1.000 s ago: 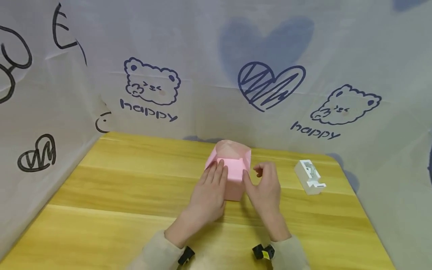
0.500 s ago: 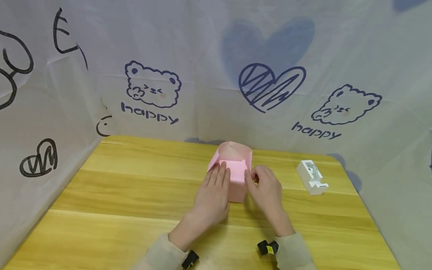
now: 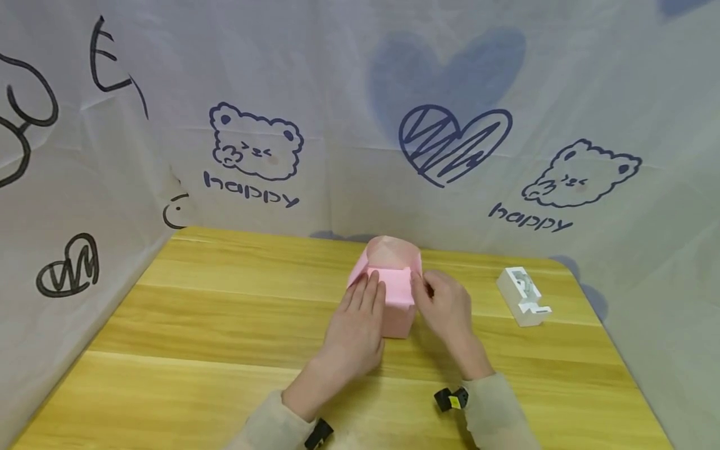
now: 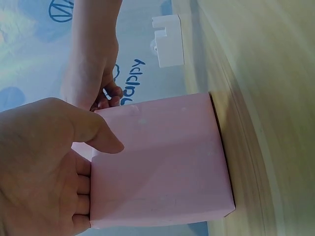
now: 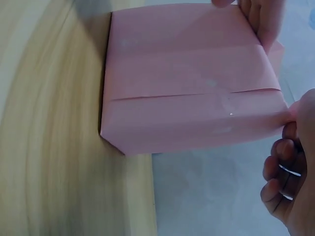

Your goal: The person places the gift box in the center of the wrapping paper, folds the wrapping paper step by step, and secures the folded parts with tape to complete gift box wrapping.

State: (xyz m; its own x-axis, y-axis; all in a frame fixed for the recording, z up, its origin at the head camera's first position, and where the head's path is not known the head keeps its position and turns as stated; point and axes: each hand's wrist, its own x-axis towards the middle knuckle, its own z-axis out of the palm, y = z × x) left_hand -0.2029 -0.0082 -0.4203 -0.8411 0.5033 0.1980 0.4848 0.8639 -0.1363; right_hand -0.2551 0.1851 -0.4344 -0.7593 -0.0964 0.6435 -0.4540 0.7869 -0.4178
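A box wrapped in pink paper (image 3: 397, 322) stands upright on the table, its paper rising as a loose flap (image 3: 392, 253) at the back. My left hand (image 3: 355, 328) lies with straight fingers on the left part of its top. In the left wrist view, the thumb of that hand rests against the pink front face (image 4: 162, 167). At the top right edge, thumb and forefinger of my right hand (image 3: 449, 306) pinch the paper; the other fingers curl loosely below, as the right wrist view shows. An overlapping paper seam (image 5: 192, 94) runs along the box's face.
To the right on the wooden table (image 3: 214, 325) stands a white tape dispenser (image 3: 520, 299) with a roll of clear tape. A white cloth with drawn bears and hearts (image 3: 349, 175) hangs close behind the table's back edge and along the sides.
My right hand has closed its fingers and moved up along the right edge, now pinching the paper there. The left hand stays on the top; the whole view has shifted slightly.
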